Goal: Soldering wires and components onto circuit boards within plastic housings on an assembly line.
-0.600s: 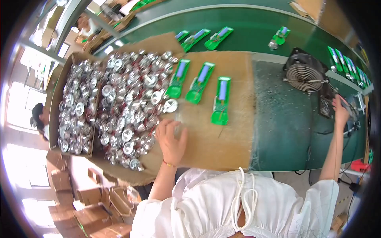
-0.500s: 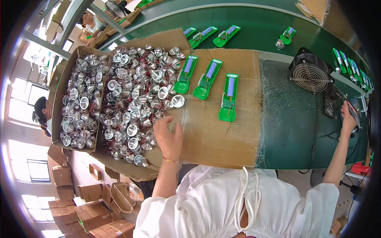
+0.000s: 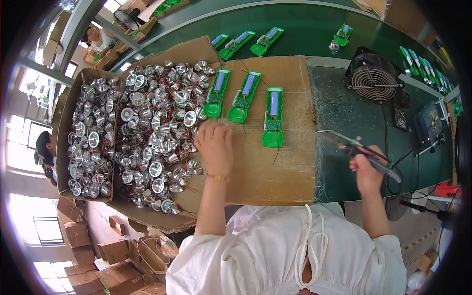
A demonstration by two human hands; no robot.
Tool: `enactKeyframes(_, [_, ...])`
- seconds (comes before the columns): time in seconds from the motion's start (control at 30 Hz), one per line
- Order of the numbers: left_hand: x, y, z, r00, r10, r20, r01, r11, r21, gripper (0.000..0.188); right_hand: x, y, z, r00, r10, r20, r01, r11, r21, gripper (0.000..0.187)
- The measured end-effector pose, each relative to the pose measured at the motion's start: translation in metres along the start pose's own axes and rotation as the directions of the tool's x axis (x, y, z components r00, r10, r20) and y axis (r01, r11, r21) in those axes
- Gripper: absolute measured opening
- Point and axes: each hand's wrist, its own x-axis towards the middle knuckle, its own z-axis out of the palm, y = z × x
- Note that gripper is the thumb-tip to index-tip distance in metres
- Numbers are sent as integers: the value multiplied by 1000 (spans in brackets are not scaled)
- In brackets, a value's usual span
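My left hand (image 3: 215,150) is at the right edge of a heap of silver reflector cups (image 3: 156,140) with thin red wires. Its fingers curl down, and whatever they hold is hidden beneath them. My right hand (image 3: 368,172) grips a soldering iron (image 3: 371,156) with a thin bent tip pointing left over the bench, slightly blurred. Three green flashlight housings (image 3: 273,118), each with a purple battery cell and a small circuit board, lie on the cardboard sheet (image 3: 295,167) beyond my left hand.
A black fan (image 3: 373,81) with a wire grille stands at the back right, near a blue soldering station (image 3: 428,125) with cables. More green housings (image 3: 268,40) lie along the far green bench. A cardboard divider (image 3: 117,132) splits the reflector heap. Other people sit at far left.
My right hand has brought the soldering iron from the far right toward the cardboard. My left hand has moved slightly forward and curled over the heap's edge. The whole view has shifted a little.
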Motion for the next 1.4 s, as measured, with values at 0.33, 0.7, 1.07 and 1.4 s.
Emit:
enactKeyframes(0.33, [-11,47,9,711,-395,582,697,507,-507,17,7,15,69,916,-218,337,290,940,-181,18])
enactKeyframes(0.7, [-5,49,28,811,-350,469,562,688,-459,12,19,37,81,940,-78,333,124,985,-119,14])
enactKeyframes(1.07, [-7,48,29,806,-354,475,573,670,-472,11,15,34,86,966,118,229,-134,989,55,13])
enactKeyframes(1.4, [-5,51,27,770,-375,516,618,639,-459,12,12,34,80,973,27,230,-37,998,42,14])
